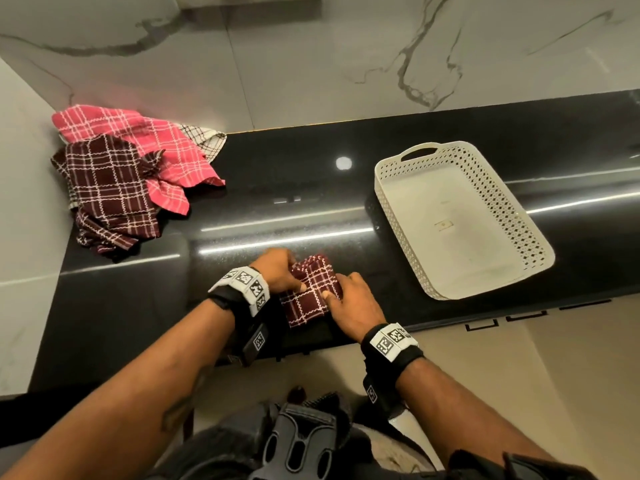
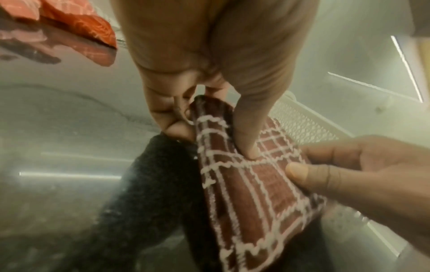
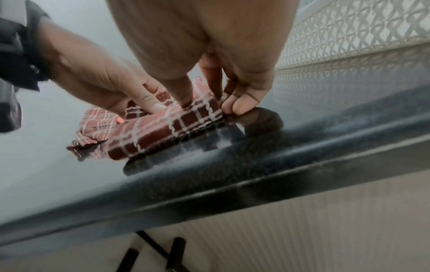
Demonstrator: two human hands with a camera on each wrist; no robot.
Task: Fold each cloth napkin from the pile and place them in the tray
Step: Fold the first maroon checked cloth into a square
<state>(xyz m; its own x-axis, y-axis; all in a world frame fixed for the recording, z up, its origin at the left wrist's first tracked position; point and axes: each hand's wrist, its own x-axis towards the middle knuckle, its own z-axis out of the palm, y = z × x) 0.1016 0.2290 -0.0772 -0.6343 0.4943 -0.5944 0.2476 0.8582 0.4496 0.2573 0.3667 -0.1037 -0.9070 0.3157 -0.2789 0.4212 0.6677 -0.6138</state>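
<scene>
A maroon checked napkin (image 1: 310,294) lies folded into a small rectangle near the front edge of the black counter. My left hand (image 1: 284,271) grips its left side, thumb pressed on top and fingers curled round the far end (image 2: 209,110). My right hand (image 1: 341,289) pinches the right edge, thumb on top and fingertips tucked at the fold (image 3: 209,95). A loose corner of the napkin (image 3: 93,128) sticks out behind the fold. The pile of napkins (image 1: 131,168), pink, maroon and white, sits at the back left. The white perforated tray (image 1: 384,202) stands to the right with nothing in it.
The counter's rounded front edge (image 3: 256,165) runs just below the napkin. A marble wall (image 1: 311,64) backs the counter, and a white surface (image 1: 27,202) borders it on the left. The tray's lattice wall (image 3: 349,36) is close to my right hand.
</scene>
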